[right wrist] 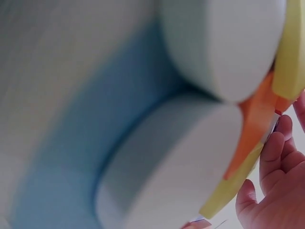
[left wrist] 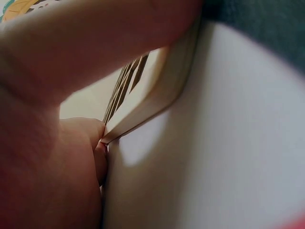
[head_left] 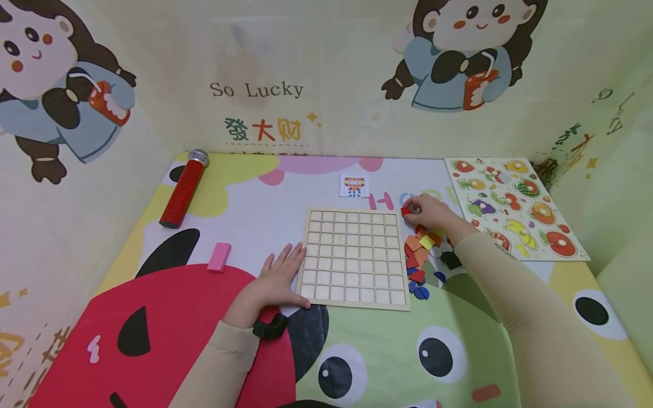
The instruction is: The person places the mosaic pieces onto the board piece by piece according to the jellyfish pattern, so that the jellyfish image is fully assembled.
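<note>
A wooden grid board [head_left: 352, 306] with rows of square compartments lies flat on the table. My left hand [head_left: 278, 283] rests against its left side, fingers spread along the edge and thumb at the near corner; the left wrist view shows the board's rim [left wrist: 143, 107] against the hand. Beyond the board's right side, my right hand [head_left: 433, 214] pinches a small red piece [head_left: 406, 211] at its fingertips, near the far right corner. Below that hand lies a pile of coloured pieces: orange [head_left: 413, 243], yellow [head_left: 427, 242], white [head_left: 435, 251], black [head_left: 451, 260] and blue [head_left: 421, 293].
A small pattern card [head_left: 354, 186] lies behind the board. At the back right is a fruit picture board [head_left: 517, 209], partly under the right sleeve. On the left are a red microphone [head_left: 185, 190] and a pink block [head_left: 219, 257]. A printed wall stands behind the table.
</note>
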A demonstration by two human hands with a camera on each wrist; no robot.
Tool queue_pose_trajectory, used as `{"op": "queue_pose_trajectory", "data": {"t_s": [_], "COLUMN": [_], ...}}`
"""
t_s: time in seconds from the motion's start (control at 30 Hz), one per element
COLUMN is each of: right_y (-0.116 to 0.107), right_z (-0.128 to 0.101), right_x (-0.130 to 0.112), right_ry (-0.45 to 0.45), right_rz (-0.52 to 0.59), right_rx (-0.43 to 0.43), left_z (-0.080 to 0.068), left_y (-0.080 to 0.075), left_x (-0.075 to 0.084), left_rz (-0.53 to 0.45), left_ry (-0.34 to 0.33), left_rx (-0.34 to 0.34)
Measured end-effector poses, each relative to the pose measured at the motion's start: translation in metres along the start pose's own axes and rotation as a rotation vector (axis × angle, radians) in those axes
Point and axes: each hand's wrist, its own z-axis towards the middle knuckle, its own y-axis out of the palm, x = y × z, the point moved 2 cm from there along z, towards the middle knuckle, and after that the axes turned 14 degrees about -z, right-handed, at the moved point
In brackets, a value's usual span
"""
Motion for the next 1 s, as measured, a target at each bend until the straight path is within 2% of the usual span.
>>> {"op": "queue_pose_trajectory", "data": {"t_s": [0.33, 0.57, 0.9, 1.0], "right_y": [0.0, -0.003, -0.001, 0.0], "right_z": [-0.004, -0.009, -0.021, -0.024], "right_x": [0.001, -0.009, -0.033, -0.04], "right_ry": [0.019, 0.035, -0.049, -0.073], "right_rz": [0.018, 0.064, 0.174, 0.171], "right_rx": [-0.005, 0.004, 0.013, 0.024], "left_z": [0.0, -0.001, -0.001, 0.0], "left_y": [-0.001, -0.002, -0.002, -0.003], "left_x": [0.003, 0.003, 0.001, 0.001], "left_rz": [0.005, 0.011, 0.004, 0.004], "left_ry": [-0.005, -0.004, -0.008, -0.008], "left_rx": [-0.013, -0.005, -0.012, -0.016]}}
